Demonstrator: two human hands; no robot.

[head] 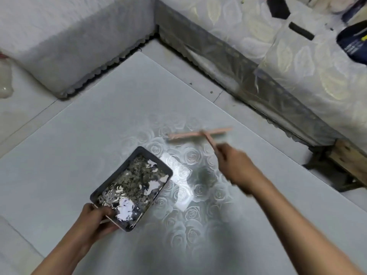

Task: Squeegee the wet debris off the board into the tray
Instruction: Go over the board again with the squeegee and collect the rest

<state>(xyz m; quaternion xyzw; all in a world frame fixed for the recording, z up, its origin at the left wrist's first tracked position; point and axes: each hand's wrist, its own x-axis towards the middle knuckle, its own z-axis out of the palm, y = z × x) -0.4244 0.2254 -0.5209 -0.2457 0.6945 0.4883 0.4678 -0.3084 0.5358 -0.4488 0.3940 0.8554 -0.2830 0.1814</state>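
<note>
With left hand (97, 217), gripping tray (141, 149) at its 7 o'clock corner, fingers curled round the rim. Carrying wet debris (137, 179) and pooled water inside tray, over rose-patterned board (99, 126); touching board or raised, cannot tell. Setting pink squeegee (198, 134) blade on board at 2 o'clock of tray, apart from it, blurred. With right hand (234, 163), at 5 o'clock of blade, clasping handle, fingers wrapped round it.
</note>
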